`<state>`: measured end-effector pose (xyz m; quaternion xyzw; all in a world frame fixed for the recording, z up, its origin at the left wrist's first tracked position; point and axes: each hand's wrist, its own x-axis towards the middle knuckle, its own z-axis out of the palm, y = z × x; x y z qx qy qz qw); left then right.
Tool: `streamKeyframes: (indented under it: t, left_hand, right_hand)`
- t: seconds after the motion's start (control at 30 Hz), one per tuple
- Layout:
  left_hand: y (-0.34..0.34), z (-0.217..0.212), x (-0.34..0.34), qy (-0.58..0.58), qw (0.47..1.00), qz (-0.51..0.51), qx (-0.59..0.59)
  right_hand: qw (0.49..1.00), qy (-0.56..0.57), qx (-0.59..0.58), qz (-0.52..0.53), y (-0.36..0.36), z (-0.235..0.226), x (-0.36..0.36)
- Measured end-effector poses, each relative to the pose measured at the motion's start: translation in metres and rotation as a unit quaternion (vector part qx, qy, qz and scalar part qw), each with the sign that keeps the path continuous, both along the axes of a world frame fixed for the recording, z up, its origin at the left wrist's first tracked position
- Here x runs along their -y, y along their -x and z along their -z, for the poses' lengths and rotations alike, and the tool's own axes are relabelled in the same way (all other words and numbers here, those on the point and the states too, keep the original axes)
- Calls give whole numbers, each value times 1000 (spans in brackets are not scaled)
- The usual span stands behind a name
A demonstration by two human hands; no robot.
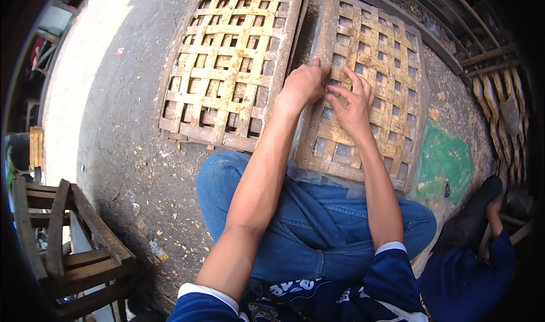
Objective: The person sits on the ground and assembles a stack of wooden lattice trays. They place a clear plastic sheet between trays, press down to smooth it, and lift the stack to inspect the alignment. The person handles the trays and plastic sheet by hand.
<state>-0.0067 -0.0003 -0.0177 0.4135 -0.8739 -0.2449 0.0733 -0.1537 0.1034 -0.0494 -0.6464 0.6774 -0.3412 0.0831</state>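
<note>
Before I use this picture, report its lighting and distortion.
Head view: sunlit ground at left glares nearly white; left lattice panel and right lattice panel lie in softer shade; the long upper-right beam bows with the fisheye; corners fall black.

From the person's head, this view looks steeply down and forward, over the jeans (306,225) at five o'clock. It stands rather near to the left hand (306,84) at one o'clock and the right hand (353,103) at two. The sunlit ground (105,32) at ten is farther. Straight edges bend toward the dark fisheye rim.
</note>
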Motion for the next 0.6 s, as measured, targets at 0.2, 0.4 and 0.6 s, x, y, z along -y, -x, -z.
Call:
streamKeyframes:
  t: [0.2, 0.4, 0.6]
  left_hand:
    - [0, 1, 1, -9, 1000, -6, 9]
    - [2, 0, 1, -2, 1000, -4, 21]
    - [2, 1, 0, 7, 1000, -1, 11]
  right_hand:
    - [1000, -15, 15, 8, -1, -2, 2]
    - [999, -46, 7, 21, 2, -2, 6]
    - [996, -78, 12, 44, 1, -4, 10]
